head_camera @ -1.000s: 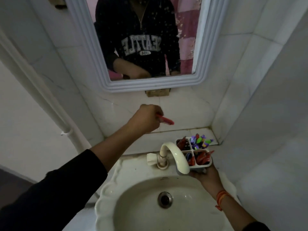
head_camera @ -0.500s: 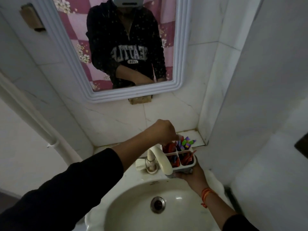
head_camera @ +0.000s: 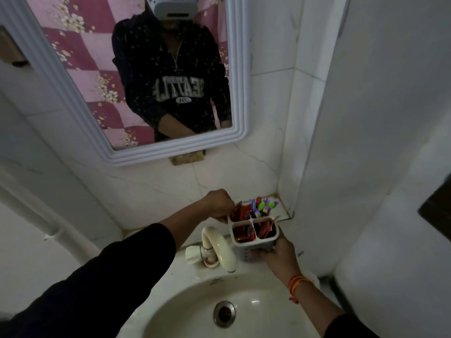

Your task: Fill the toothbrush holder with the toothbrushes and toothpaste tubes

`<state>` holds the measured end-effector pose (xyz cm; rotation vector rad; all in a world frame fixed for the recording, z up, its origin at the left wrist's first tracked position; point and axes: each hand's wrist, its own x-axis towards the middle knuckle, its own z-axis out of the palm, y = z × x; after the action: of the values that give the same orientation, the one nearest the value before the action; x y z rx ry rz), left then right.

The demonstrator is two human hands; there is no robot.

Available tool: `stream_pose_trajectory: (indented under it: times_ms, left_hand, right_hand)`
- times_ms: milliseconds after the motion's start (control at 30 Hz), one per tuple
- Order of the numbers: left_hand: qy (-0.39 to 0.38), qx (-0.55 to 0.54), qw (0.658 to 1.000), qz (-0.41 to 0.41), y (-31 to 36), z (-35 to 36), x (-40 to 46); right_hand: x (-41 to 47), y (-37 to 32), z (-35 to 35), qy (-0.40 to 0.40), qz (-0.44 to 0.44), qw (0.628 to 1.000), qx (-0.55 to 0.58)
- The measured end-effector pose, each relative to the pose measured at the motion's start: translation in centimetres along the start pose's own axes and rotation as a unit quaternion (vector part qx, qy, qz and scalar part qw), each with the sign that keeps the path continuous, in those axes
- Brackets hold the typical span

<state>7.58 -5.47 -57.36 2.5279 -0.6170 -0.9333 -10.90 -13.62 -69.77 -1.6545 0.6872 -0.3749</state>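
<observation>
The square, four-part plastic holder (head_camera: 253,234) sat above the glossy sink (head_camera: 195,311). The right hand (head_camera: 278,252) gripped its base at five o'clock; the left hand (head_camera: 219,203), fisted, touched its ten o'clock rim, though what it held I couldn't tell.

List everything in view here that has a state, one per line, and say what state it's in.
Toothbrush holder: upright, all four compartments filled.
Left hand: closed at the holder's back left compartment.
Right hand: gripping the holder's base.
Tap: no water running.
Sink: looks dry, drain open.
</observation>
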Motion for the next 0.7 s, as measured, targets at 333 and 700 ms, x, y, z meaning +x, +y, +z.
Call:
stream_pose_trajectory:
  times_ms: [333,700]
  left_hand:
    - [0.089,-0.361,0.928,-0.035,3.5,1.4,5.2]
    - [0.12,-0.371,0.919,-0.056,3.6,2.7,2.5]
  right_hand:
    - [9.6,-2.5,-4.7,-0.017,0.026,0.998,-0.05]
    - [9.3,-2.1,-5.2,0.004,0.047,0.996,-0.079]
